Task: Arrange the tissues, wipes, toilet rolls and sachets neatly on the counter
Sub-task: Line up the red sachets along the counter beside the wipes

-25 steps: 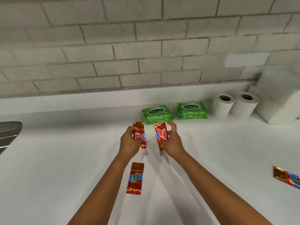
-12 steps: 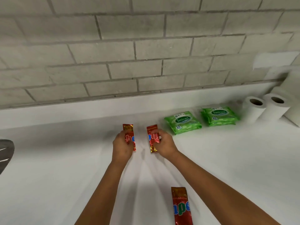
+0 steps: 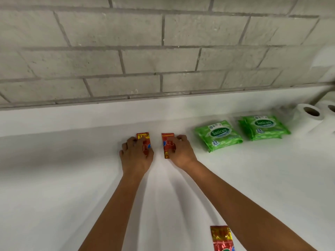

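Observation:
My left hand presses a red sachet flat against the white counter near the back ledge. My right hand holds a second red sachet beside it, a small gap between the two. Each hand covers the lower part of its sachet. A third red sachet lies at the bottom edge, beside my right forearm. To the right sit two green wipes packs, the right one stacked on another. Two white toilet rolls stand at the far right edge.
A grey brick wall rises behind the counter's raised white back ledge. Bare counter stretches to the left of my hands and in front of the wipes.
Both hands moved forward toward the back ledge and lowered the two sachets onto the counter. The view shifted left, so the wipes and rolls slid to the right.

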